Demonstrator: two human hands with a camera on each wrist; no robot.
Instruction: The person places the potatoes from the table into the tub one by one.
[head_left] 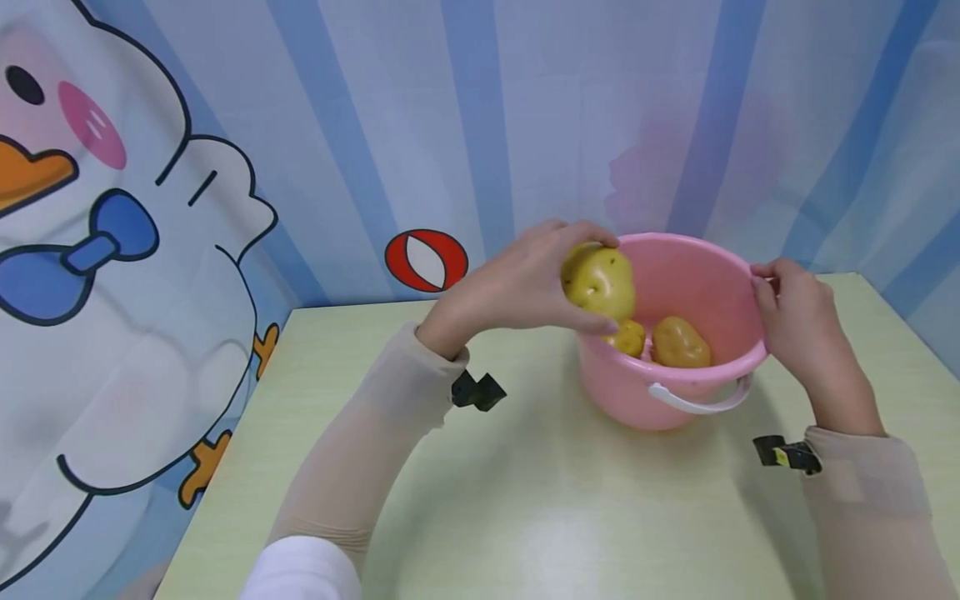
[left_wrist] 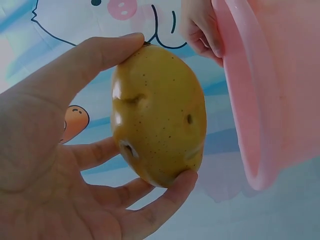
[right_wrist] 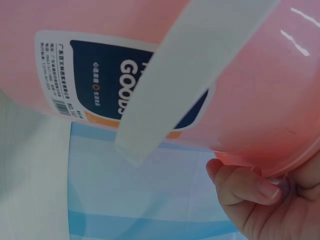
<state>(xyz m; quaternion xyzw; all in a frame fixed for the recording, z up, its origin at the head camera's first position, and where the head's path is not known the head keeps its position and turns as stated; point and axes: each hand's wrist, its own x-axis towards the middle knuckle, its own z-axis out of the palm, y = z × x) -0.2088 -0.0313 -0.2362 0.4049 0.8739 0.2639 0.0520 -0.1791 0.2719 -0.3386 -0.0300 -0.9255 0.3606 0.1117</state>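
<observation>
A yellow potato point(left_wrist: 160, 115) with dark specks and dimples is held between the thumb and fingers of my left hand point(head_left: 525, 279). In the head view this potato point(head_left: 602, 283) overlaps the left rim of a pink bucket point(head_left: 630, 392). Two more potatoes lie inside: a small yellow one point(head_left: 628, 338), partly covered by the held one, and a browner one point(head_left: 681, 343). On the far right, my right hand point(head_left: 806, 321) grips the bucket's rim, its fingers curled at the edge in the right wrist view. The bucket tilts a little toward me.
The bucket's white handle point(head_left: 697, 406) hangs down at the front, and a printed label point(right_wrist: 115, 80) is on its side. A pale wooden table point(head_left: 540, 508) bears the bucket. Behind stands a blue striped backdrop point(head_left: 570, 108) with a cartoon duck point(head_left: 150, 333).
</observation>
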